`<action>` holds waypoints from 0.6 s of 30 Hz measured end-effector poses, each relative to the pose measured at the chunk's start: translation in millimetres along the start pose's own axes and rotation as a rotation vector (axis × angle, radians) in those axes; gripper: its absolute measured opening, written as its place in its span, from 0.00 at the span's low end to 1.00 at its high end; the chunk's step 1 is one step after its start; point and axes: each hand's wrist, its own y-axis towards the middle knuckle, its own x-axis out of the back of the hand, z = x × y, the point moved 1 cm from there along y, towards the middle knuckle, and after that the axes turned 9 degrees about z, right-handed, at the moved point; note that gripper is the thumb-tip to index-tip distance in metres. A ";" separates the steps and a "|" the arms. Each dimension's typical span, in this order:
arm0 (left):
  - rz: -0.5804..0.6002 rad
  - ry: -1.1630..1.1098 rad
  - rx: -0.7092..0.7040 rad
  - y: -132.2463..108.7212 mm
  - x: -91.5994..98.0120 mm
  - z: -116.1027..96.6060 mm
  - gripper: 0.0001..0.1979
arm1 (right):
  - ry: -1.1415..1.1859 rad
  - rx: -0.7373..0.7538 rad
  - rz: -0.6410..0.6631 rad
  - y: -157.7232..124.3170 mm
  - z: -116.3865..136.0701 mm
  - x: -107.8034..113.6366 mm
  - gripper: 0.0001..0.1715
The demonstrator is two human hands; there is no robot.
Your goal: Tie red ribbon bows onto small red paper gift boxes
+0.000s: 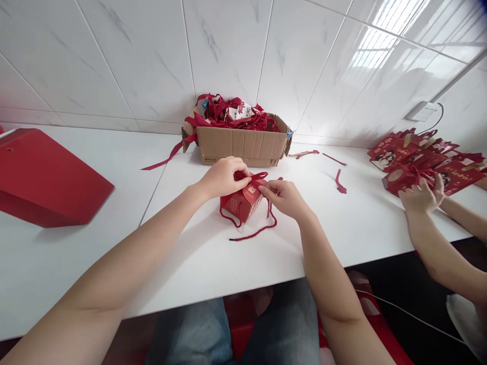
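A small red gift box (246, 201) with gold print sits on the white table in front of me. A red ribbon (259, 175) forms a bow on its top. My left hand (225, 176) pinches the ribbon at the bow's left side. On the right of the bow, my right hand (282, 196) has thumb and finger pressed together at the ribbon, its tail hanging below. A twisted red cord (255, 234) with a dark tip trails from the box onto the table. The exact grip points are partly covered by my fingers.
A cardboard box (239, 144) full of red ribbons stands against the tiled wall. Ribbon scraps (340, 181) lie right of it. A large red bag (49, 177) lies left. At right, a co-worker's hands (422, 197) handle another red box, near several red gift bags (395, 152).
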 end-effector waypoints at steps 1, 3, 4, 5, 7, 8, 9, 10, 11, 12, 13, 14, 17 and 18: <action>0.003 0.007 0.007 0.1 -0.3 0.0 0.07 | 0.030 0.032 0.026 -0.5 2.6 -1.0 0.25; 0.008 0.016 0.022 0.2 -1.2 -0.3 0.07 | 0.058 0.093 0.080 -1.9 7.6 -2.5 0.24; 0.011 0.018 0.028 0.3 -1.8 -0.5 0.07 | 0.054 0.123 0.104 -2.6 9.8 -3.2 0.24; 0.014 0.018 0.034 0.3 -2.4 -0.7 0.07 | 0.042 0.150 0.120 -3.3 11.5 -3.9 0.24; 0.017 0.018 0.048 0.2 -3.9 -0.7 0.07 | 0.016 0.189 0.146 -4.3 13.4 -5.4 0.24; 0.020 0.014 0.055 0.3 -4.7 -0.6 0.08 | 0.010 0.203 0.158 -4.5 13.6 -6.2 0.23; 0.021 0.009 0.059 0.4 -5.4 -0.3 0.08 | 0.006 0.215 0.171 -4.5 13.4 -7.0 0.23; 0.021 0.003 0.061 0.5 -5.9 0.1 0.08 | -0.001 0.227 0.177 -4.1 12.8 -7.8 0.23; 0.020 -0.004 0.060 0.7 -5.9 0.6 0.08 | -0.008 0.238 0.171 -3.3 12.0 -8.5 0.24; 0.022 -0.012 0.054 1.0 -5.5 1.3 0.09 | -0.017 0.248 0.145 -2.2 10.9 -8.8 0.25; 0.025 -0.028 0.047 1.1 -4.3 2.1 0.10 | -0.027 0.255 0.079 -0.8 9.6 -8.6 0.25; 0.030 -0.058 0.042 1.2 -2.3 3.0 0.11 | -0.036 0.257 -0.032 0.7 8.1 -7.7 0.25; 0.073 -0.247 0.108 0.0 8.6 7.4 0.13 | -0.027 0.266 -0.420 4.3 2.6 -4.1 0.16; 0.104 -0.314 0.156 -0.9 13.1 9.2 0.13 | -0.014 0.283 -0.478 5.4 0.7 -3.6 0.10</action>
